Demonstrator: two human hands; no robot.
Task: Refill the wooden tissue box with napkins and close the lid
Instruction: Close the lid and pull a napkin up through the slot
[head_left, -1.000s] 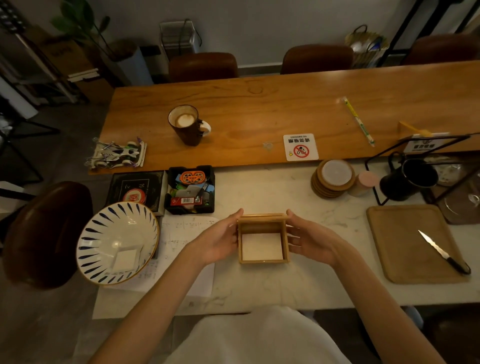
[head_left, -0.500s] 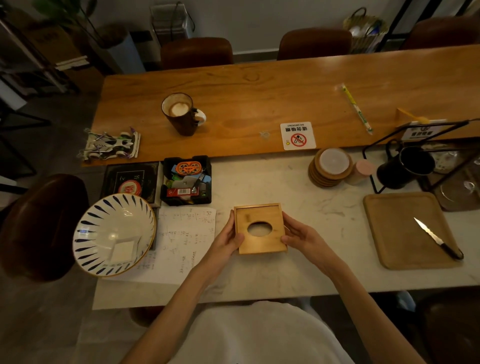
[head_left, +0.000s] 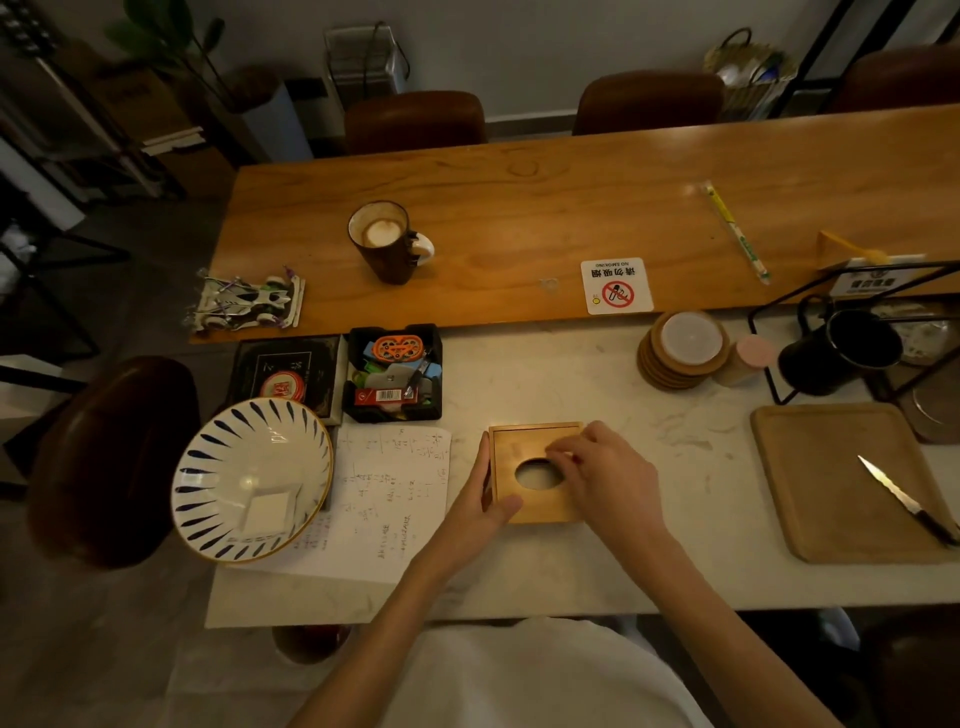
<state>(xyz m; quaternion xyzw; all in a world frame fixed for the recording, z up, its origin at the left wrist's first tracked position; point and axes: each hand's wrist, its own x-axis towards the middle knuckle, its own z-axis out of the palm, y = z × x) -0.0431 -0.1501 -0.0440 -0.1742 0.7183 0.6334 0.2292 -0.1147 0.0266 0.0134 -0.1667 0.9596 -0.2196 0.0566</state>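
The square wooden tissue box (head_left: 519, 447) sits on the pale marble counter in front of me, its lid on top with an oval hole showing white napkins (head_left: 535, 475) inside. My left hand (head_left: 480, 501) grips the box's left side and near corner. My right hand (head_left: 602, 480) lies over the lid's right half, fingertips at the edge of the hole. A folded white napkin (head_left: 267, 512) lies in the striped bowl (head_left: 249, 441) to the left.
A sheet of handwritten paper (head_left: 395, 499) lies left of the box. A black tray of small items (head_left: 395, 371) stands behind it. Coasters (head_left: 680, 348), a black mug (head_left: 841, 351) and a wooden tray (head_left: 831, 467) with a knife (head_left: 904, 496) are at the right. A coffee cup (head_left: 387, 241) stands on the wooden table.
One second ago the box was open with napkins showing. The lid now lies on it, and my right hand has moved from the box's side onto the lid.
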